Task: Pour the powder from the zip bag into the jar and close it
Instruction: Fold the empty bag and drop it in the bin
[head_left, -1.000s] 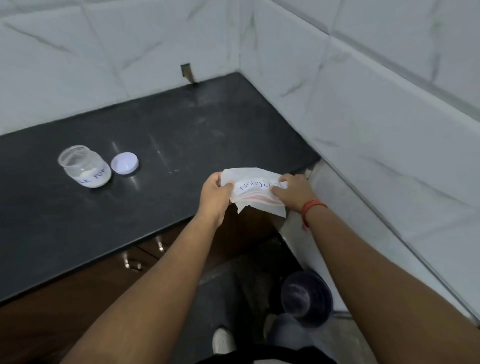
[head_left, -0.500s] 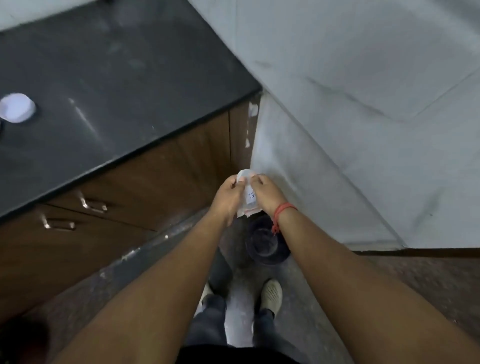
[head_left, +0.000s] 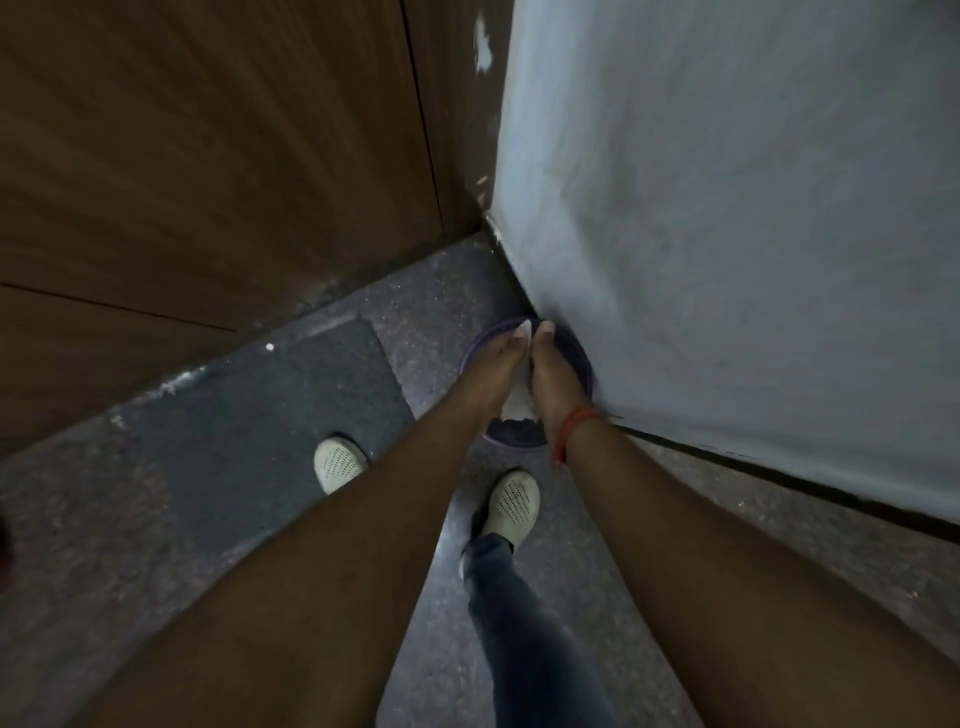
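The crumpled white zip bag (head_left: 517, 405) is pinched between both my hands, low down near the floor. My left hand (head_left: 496, 366) grips its left side and my right hand (head_left: 553, 371), with a red thread on the wrist, grips its right side. Both hands hang directly over a dark purple bin (head_left: 576, 345) in the corner. Only slivers of the bag show between the fingers and below the palms. The jar and its lid are out of view.
Brown wooden cabinet doors (head_left: 208, 156) fill the upper left. A pale wall (head_left: 727, 208) rises on the right, meeting the cabinet at the corner. A dark floor mat (head_left: 260, 415) lies on the speckled floor. My two white shoes (head_left: 511, 506) stand just below the bin.
The view tipped down from the counter to the floor. Both hands carried the bag from counter height down to the bin and squeezed it smaller. Jar and lid left the view.
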